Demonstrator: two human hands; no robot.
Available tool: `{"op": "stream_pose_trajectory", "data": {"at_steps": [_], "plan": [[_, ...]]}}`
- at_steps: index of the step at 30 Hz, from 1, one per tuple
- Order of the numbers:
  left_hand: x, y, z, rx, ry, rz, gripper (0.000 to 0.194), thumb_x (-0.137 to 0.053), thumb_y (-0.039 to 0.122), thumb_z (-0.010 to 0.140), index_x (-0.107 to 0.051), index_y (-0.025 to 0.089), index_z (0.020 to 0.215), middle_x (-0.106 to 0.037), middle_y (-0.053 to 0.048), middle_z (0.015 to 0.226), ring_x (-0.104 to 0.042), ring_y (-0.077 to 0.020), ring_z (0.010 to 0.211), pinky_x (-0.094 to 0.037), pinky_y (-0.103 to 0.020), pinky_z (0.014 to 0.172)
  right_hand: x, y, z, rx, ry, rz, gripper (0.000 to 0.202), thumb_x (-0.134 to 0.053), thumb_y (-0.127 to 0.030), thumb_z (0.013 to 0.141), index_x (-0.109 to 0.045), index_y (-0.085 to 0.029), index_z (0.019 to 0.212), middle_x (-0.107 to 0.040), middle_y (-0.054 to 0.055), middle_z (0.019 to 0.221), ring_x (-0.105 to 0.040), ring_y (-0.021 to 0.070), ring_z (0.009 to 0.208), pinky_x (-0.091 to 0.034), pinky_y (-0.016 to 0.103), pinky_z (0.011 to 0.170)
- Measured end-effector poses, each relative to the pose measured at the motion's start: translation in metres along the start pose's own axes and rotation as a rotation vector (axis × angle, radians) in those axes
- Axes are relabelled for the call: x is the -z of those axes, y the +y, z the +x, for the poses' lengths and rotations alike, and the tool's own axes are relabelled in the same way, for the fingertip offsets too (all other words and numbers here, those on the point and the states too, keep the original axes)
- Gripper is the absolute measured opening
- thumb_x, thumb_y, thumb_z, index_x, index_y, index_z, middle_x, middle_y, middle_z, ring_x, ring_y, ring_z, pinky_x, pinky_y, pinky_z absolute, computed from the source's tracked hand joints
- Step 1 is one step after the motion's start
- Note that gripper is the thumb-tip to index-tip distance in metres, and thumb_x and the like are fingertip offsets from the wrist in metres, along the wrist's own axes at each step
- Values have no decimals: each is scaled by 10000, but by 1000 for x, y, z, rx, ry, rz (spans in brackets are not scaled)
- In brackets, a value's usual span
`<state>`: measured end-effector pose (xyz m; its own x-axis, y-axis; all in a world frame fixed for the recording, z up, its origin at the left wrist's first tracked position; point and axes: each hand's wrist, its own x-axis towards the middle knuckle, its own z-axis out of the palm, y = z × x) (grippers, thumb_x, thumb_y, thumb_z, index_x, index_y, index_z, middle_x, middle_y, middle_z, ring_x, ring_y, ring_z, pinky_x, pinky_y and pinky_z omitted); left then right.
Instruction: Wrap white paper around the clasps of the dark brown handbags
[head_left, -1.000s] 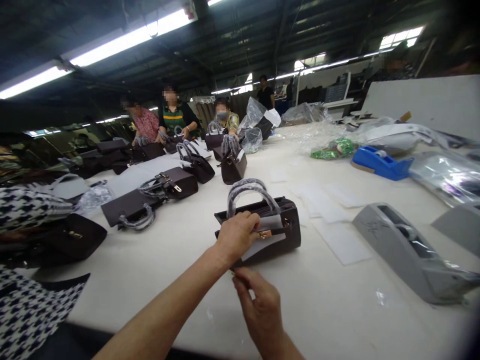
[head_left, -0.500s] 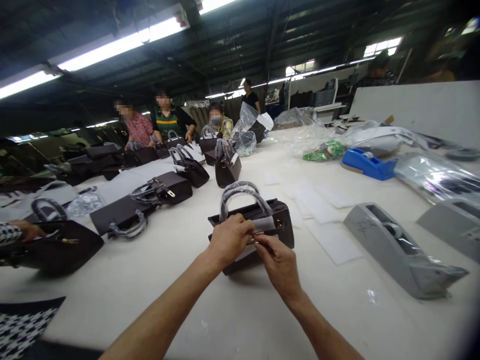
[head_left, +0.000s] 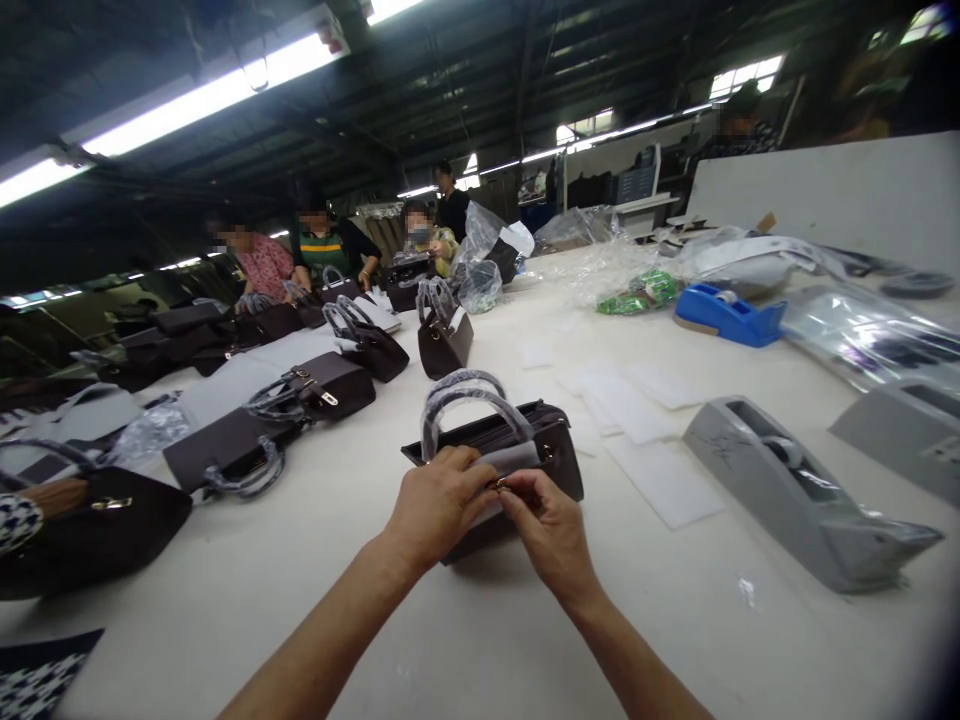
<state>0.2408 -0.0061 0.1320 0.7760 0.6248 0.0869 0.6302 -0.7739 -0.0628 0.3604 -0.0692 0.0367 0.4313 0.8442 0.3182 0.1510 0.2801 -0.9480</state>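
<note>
A dark handbag [head_left: 559, 455] stands upright on the white table [head_left: 420, 640], its two handles [head_left: 517, 420] wrapped in clear plastic. My left hand [head_left: 442, 500] is at the bag's front, fingers closed on the small metal clasp [head_left: 498, 485]. From the right, my right hand [head_left: 547, 520] pinches the same clasp with thumb and forefinger. The fingertips of both hands nearly meet and partly hide the clasp. Behind my left hand, part of the bag's front is covered.
Several dark handbags [head_left: 337, 385] lie at left and behind. A person's hand [head_left: 64, 497] reaches into a bag at far left. White sheets [head_left: 664, 485], a grey tape dispenser [head_left: 795, 500] and a blue one [head_left: 727, 315] are on the right. People stand across the table.
Both hands have drawn closer together at the clasp, which is now more hidden. The view has shifted slightly. At far left, the person's hand has moved left and lower.
</note>
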Motion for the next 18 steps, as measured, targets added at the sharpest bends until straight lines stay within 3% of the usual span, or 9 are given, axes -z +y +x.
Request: {"op": "stream_pose_trajectory", "data": {"at_steps": [7,12,18], "plan": [[-10,-1,-2,-34,70,-94,216,-455,363,837,-545,294,1021,-514,-28,1065,-475,-187,952,-430,-320,778,-2,7,2,-102,7,180,161,-565,-317,771,-561,-192,873,-616,10,766,-557,140,655,-467,258,621],[-15,-4,-3,-45,103,-105,212,-451,303,843,-570,312,1018,-496,-47,1082,-466,-201,973,-425,-333,778,-9,6,-1,-149,87,229,163,-572,-326,765,-551,-185,845,-609,9,765,-556,138,661,-465,254,624],[-20,-1,-4,-25,141,-114,197,-437,304,849,-569,289,995,-518,-36,1019,-481,-185,919,-425,-315,750,-8,3,-4,-50,215,-38,78,-559,-259,780,-540,-189,751,-558,-2,730,-527,134,664,-426,251,626]]}}
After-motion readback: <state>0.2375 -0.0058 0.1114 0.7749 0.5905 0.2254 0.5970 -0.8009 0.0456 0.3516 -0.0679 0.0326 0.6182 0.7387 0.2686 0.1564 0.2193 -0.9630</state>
